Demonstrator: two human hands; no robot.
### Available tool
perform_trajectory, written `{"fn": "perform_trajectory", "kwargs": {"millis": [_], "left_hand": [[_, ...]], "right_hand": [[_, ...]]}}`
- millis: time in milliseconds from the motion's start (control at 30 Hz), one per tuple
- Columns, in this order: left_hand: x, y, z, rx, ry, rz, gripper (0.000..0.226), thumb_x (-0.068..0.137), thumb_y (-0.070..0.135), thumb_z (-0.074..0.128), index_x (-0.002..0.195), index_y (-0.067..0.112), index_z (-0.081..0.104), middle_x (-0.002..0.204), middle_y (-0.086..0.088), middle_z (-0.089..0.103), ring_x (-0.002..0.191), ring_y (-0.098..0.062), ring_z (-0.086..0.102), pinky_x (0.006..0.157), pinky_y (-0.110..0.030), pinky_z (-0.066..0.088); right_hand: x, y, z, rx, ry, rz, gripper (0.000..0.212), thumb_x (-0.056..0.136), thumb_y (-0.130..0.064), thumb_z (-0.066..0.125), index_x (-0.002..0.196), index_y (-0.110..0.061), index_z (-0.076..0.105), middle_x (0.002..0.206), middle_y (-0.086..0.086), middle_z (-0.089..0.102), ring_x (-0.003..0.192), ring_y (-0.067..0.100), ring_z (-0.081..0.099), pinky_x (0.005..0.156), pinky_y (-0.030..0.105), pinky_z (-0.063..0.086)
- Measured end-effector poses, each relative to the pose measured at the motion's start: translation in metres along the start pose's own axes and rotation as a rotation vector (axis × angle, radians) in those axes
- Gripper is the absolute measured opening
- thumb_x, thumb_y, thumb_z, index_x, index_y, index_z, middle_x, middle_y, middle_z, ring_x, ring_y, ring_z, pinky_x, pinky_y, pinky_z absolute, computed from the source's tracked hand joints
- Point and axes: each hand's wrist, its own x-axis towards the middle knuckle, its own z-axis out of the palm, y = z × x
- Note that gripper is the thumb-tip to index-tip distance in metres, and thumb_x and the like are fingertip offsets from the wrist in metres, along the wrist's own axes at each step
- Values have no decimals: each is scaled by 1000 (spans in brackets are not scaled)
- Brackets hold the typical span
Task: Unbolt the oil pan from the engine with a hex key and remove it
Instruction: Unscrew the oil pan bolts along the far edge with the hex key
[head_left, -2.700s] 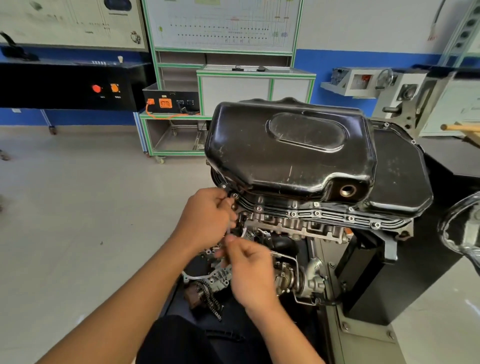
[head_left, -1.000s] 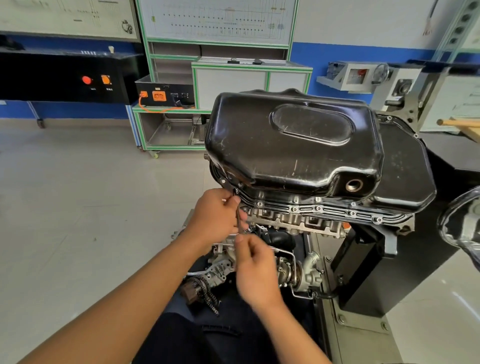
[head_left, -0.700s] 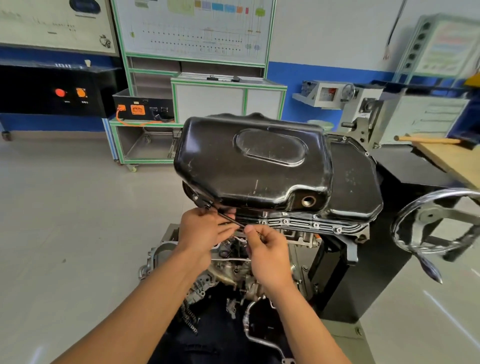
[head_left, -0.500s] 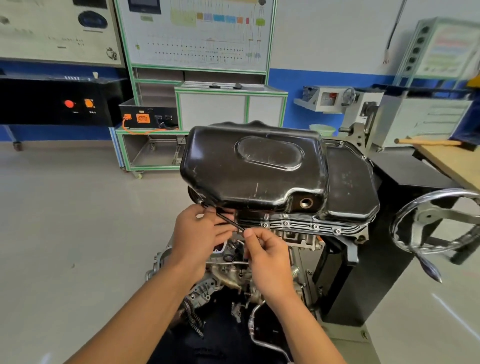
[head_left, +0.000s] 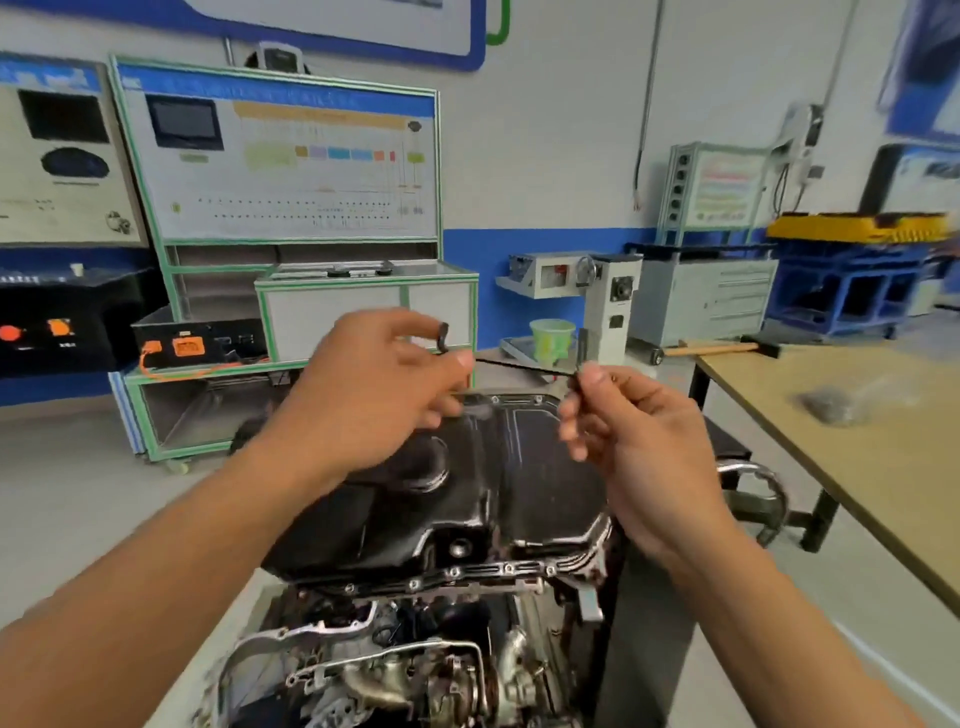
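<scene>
White-and-blue wall (head_left: 561, 156), wooden table (head_left: 753, 384)

The only camera is riding on the person's head, looking forward and slightly down from above the engine (head_left: 415, 670). It is sitting close in: the left hand (head_left: 374, 384) and right hand (head_left: 639, 431), with the hex key (head_left: 443, 338) between them, are filling mid-frame, the oil pan (head_left: 519, 483) lying just beneath, and the training board (head_left: 280, 166) is showing well behind them.
</scene>
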Motion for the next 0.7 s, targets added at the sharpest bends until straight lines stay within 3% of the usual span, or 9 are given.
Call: {"fn": "perform_trajectory", "kwargs": {"millis": [100, 233, 400, 500, 633, 700], "left_hand": [[70, 10, 27, 491, -88, 305, 25, 90, 30, 71, 115, 27, 70, 87, 4, 75, 75, -8, 67, 78, -27, 53], [142, 0, 68, 863, -398, 462, 20, 93, 30, 68, 107, 20, 77, 94, 5, 75, 75, -6, 59, 73, -25, 44], [186, -37, 116, 917, -690, 461, 21, 96, 32, 63, 103, 19, 78, 84, 4, 74, 75, -13, 64, 75, -31, 52], [199, -59, 137, 878, -843, 459, 23, 99, 28, 58, 108, 17, 76, 80, 17, 68, 69, 6, 58, 65, -9, 42], [208, -78, 153, 859, -965, 446, 25, 100, 27, 55, 114, 18, 74, 101, 8, 73, 86, -4, 61, 82, -22, 47], [211, -85, 155, 820, -980, 441, 25, 100, 27, 56, 115, 18, 74, 104, 8, 71, 89, -2, 59, 81, -17, 45]], "right_hand": [[44, -16, -26, -62, 114, 38, 20, 99, -16, 56, 85, -4, 64, 66, 7, 62, 55, 13, 54, 50, 21, 42], [88, -9, -65, -100, 232, 85, 19, 100, -16, 57, 84, -9, 64, 61, 3, 65, 53, 10, 57, 46, 17, 45], [100, 36, -106, -95, 341, 158, 24, 102, -16, 55, 80, -9, 63, 58, 1, 62, 48, 8, 55, 43, 17, 44], [96, 60, -126, -40, 427, 224, 26, 101, -16, 56, 77, -10, 63, 59, 4, 61, 48, 9, 54, 43, 18, 45], [90, 85, -140, -14, 494, 300, 26, 101, -18, 57, 77, -9, 63, 60, 4, 62, 50, 11, 56, 46, 20, 47], [88, 92, -144, -8, 507, 315, 26, 101, -19, 58, 78, -8, 64, 60, 4, 62, 50, 11, 56, 46, 20, 48]]}}
